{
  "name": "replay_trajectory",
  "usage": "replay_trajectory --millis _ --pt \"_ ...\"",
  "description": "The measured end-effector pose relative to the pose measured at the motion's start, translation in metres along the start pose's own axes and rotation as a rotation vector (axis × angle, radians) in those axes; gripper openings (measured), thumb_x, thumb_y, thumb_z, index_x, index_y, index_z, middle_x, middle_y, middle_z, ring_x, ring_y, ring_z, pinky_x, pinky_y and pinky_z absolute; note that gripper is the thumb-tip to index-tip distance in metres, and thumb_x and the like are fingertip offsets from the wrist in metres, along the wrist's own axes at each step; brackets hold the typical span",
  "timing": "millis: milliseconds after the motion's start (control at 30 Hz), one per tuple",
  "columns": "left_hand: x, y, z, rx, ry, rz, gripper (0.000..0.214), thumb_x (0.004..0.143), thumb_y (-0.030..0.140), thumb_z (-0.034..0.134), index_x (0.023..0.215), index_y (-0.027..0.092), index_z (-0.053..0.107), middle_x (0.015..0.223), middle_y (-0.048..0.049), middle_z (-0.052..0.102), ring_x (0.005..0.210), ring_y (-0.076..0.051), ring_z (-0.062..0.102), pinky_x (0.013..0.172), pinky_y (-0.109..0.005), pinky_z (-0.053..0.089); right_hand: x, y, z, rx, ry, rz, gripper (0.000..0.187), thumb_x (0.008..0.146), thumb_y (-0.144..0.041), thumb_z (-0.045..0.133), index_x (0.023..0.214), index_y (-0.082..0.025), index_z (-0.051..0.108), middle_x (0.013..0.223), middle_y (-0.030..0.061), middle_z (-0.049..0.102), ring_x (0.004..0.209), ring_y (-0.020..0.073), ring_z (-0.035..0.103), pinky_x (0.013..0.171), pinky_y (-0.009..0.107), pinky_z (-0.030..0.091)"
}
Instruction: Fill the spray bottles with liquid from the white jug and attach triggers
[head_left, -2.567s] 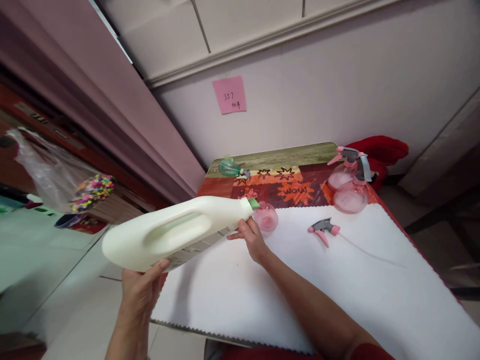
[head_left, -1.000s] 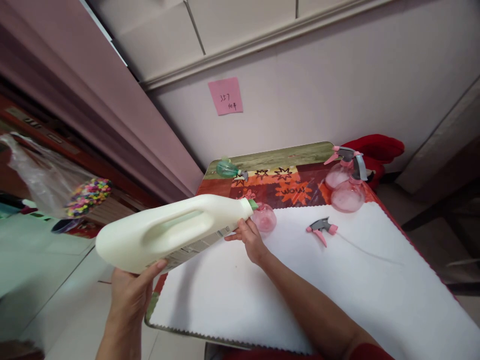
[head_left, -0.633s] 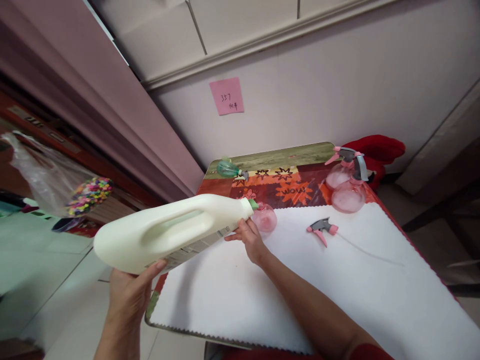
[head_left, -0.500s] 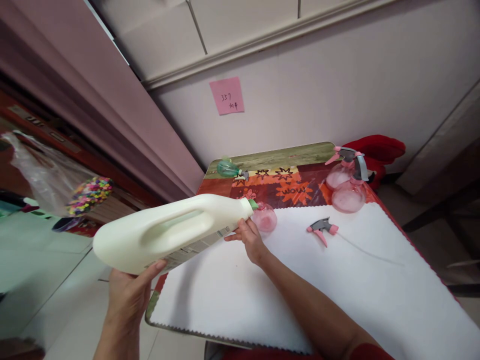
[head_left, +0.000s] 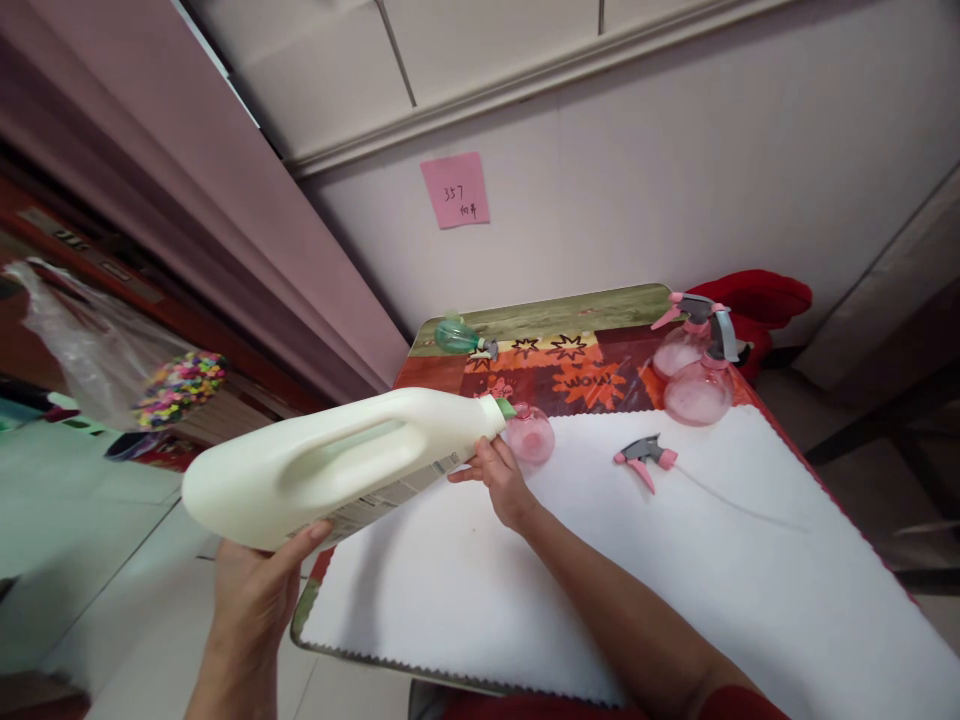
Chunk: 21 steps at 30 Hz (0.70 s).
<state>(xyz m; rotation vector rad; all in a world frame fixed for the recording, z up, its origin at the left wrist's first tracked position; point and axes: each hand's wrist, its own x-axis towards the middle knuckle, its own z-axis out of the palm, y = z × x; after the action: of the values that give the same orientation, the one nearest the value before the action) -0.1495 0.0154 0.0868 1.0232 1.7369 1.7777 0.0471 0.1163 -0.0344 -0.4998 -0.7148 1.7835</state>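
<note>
At centre-left of the frame, our left hand (head_left: 251, 590) supports the white jug (head_left: 337, 470) from below near its base, while our right hand (head_left: 502, 482) has its fingers gripping the neck. The green spout (head_left: 508, 408) overlaps the top of the pink bottle (head_left: 533, 436) mid-frame; we cannot tell whether they touch. To pour well, we should steady the neck, raise the base gradually, and watch the bottle's level, sparing the counter (head_left: 630, 300).
</note>
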Motion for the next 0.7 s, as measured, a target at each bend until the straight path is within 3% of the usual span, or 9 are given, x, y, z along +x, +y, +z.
replay_trajectory --millis 233,700 --pt "-0.001 0.0013 -0.0021 -0.008 -0.014 0.007 0.063 0.048 0.024 0.094 0.107 0.024 0.073 0.105 -0.0031 0.077 0.101 -0.024 0.07 0.095 -0.034 0.058 -0.0001 0.0009 0.0 0.006 -0.006 -0.002 0.052 0.084 -0.063 0.067 0.114 -0.022 0.061 0.108 0.0066 0.07 0.089 0.0212 0.07 0.076 0.043 0.067" --pt "-0.0013 0.0004 -0.0032 -0.032 -0.024 0.031 0.058 0.048 0.021 0.095 0.103 0.024 0.075 0.109 -0.0024 0.077 0.107 -0.022 0.069 0.092 -0.025 0.058 -0.0018 0.0 0.0015 0.017 -0.011 -0.008 0.051 0.084 -0.063 0.067 0.113 -0.021 0.061 0.105 0.0059 0.068 0.085 0.0191 0.068 0.071 0.04 0.067"
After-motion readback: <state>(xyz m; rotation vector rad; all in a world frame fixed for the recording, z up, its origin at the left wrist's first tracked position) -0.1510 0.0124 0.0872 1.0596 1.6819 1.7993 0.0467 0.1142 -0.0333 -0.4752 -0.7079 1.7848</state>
